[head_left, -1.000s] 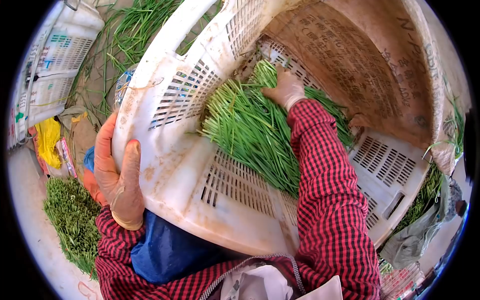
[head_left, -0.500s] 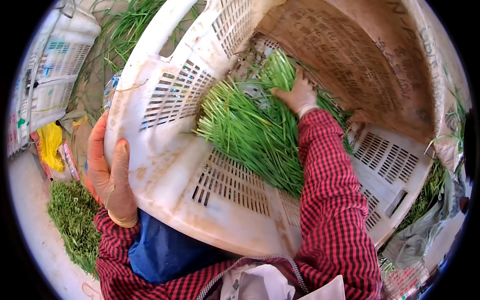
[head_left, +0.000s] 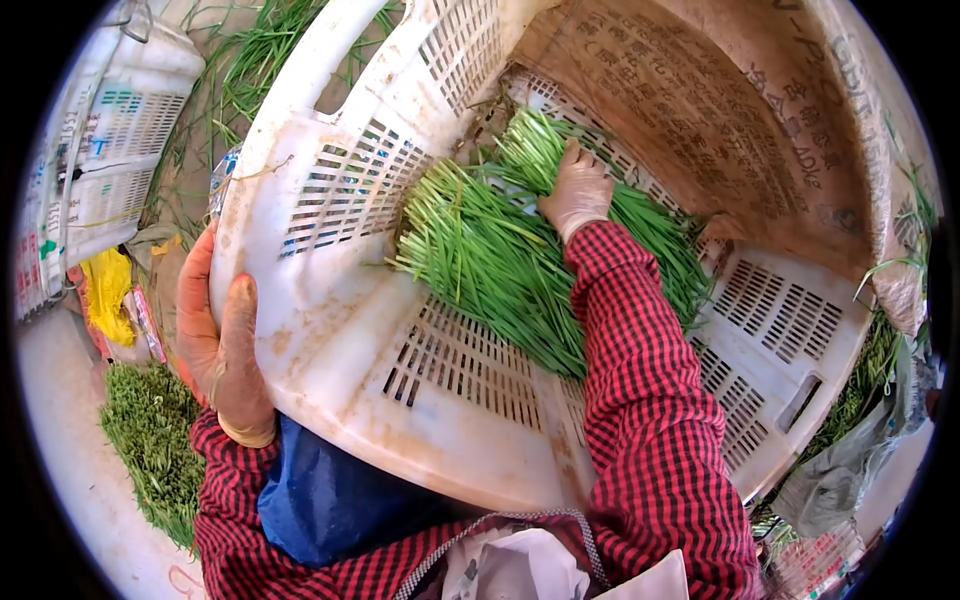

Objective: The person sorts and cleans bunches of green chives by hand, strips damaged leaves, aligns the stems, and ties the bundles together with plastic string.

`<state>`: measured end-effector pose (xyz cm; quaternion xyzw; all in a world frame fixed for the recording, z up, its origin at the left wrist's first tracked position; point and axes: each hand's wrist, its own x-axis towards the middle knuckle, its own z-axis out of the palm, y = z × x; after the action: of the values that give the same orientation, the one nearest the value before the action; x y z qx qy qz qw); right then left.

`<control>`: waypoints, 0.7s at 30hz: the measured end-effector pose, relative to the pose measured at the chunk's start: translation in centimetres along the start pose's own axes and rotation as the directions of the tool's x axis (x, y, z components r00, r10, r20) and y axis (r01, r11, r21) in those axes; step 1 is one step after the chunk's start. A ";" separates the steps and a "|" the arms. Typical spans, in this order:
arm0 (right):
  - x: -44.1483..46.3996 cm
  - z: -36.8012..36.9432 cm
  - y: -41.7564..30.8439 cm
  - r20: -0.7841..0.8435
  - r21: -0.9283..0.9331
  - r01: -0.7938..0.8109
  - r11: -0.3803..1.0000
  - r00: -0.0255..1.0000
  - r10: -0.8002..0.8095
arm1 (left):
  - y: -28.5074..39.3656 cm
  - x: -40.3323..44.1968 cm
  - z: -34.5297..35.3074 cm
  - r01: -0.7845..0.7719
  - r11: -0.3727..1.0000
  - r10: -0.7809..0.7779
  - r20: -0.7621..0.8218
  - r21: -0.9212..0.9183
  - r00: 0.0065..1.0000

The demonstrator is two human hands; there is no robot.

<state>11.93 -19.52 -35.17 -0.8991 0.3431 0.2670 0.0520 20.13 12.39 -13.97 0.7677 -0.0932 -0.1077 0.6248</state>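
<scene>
Item 1, white plastic basket (head_left: pixel 300 340): slotted walls, brown stains, its mouth open to my view. Item 2, chives (head_left: pixel 485 270): long green stalks lying inside the basket, pale ends pointing to the upper left. Item 3, left hand (head_left: pixel 232 365): I have it clamped on the basket's rim, thumb on the inner face, other fingers outside. Item 4, right hand (head_left: pixel 580 195): within the basket, laid on the chives with fingers bent; I cannot tell whether it is closed around any. My two hands are well apart, both in red-and-black checked sleeves (head_left: pixel 650 370). Item 5, brown lining (head_left: pixel 690 110): printed with dark characters, along the basket's upper-right side. Item 6, green bundle (head_left: pixel 150 435): lower left, near the left hand. Item 7, yellow bag (head_left: pixel 107 295): above that bundle in view. Item 8, white crates (head_left: pixel 125 120): upper left. Item 9, blue cloth (head_left: pixel 330 500): below the basket's near rim.
</scene>
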 end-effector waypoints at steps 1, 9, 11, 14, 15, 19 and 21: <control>0.2 -0.3 0.8 -0.019 0.066 0.038 0.997 0.999 -0.037 | 0.0 0.0 0.0 -0.002 1.000 0.002 0.001 0.001 1.000; -1.8 -2.3 13.0 -0.207 0.845 0.216 0.490 0.976 -0.073 | -0.3 0.3 -0.1 0.010 0.997 -0.008 0.022 -0.072 1.000; -7.9 -8.0 13.7 -0.258 0.955 0.274 0.114 0.957 -0.134 | -0.6 0.5 -0.3 -0.005 0.996 0.009 0.035 -0.091 0.999; -15.3 -13.5 16.1 -0.312 0.950 0.305 -0.067 0.932 -0.184 | -1.0 1.0 -0.6 -0.027 0.993 0.037 0.083 -0.118 0.996; -17.6 -15.1 16.4 -0.335 0.942 0.327 -0.076 0.929 -0.154 | -1.0 1.2 -0.6 -0.093 0.996 0.093 0.058 -0.003 0.994; -26.7 -20.2 17.1 -0.385 0.921 0.374 -0.112 0.918 -0.096 | 0.4 0.9 -0.2 -0.381 0.688 0.426 0.081 0.618 0.901; -32.2 -23.5 15.9 -0.500 0.864 0.494 -0.098 0.864 -0.056 | 4.4 -1.3 1.8 -0.476 0.745 0.392 0.270 0.468 0.879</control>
<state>-7.91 -19.06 2.86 -0.6642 0.2330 -0.2184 0.6759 18.35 10.21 -9.97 0.8535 -0.3433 0.0112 0.3917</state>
